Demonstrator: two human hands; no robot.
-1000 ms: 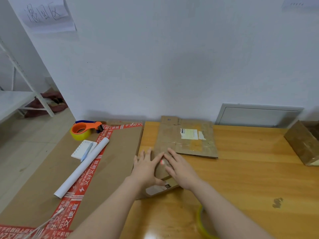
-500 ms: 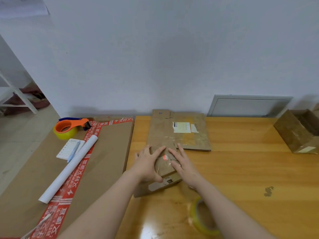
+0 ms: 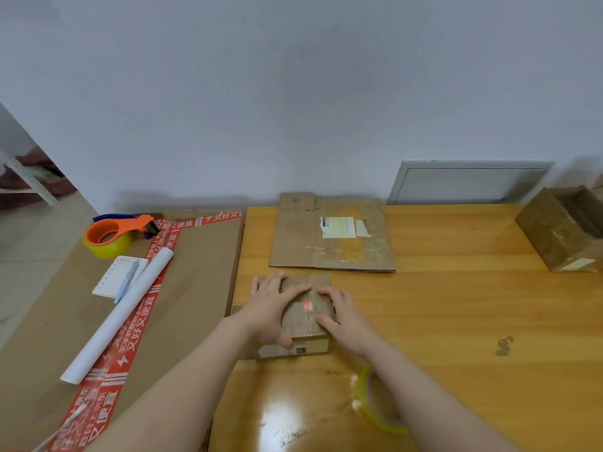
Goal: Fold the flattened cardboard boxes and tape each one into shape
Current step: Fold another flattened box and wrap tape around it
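1. Pressing is the action seen: the small cardboard box (image 3: 305, 324) is held down on the desk (image 3: 456, 321) under the left hand (image 3: 269, 308) and the right hand (image 3: 344, 318).
2. No grip is clamped on anything. The fingers of both hands are laid straight and spread on the box's top, either side of its centre seam.
3. The step in hand is judged to be the closing of the top flaps. A glossy sheen is seen there, but whether the seam is fully taped cannot be told.
4. The clear tape roll (image 3: 378, 414) is found just beside the right forearm, and a flattened cardboard box (image 3: 332, 236) is lying behind, near the wall.
5. Next, the flaps are likely to need one hand's pressure while the roll is fetched by the other.
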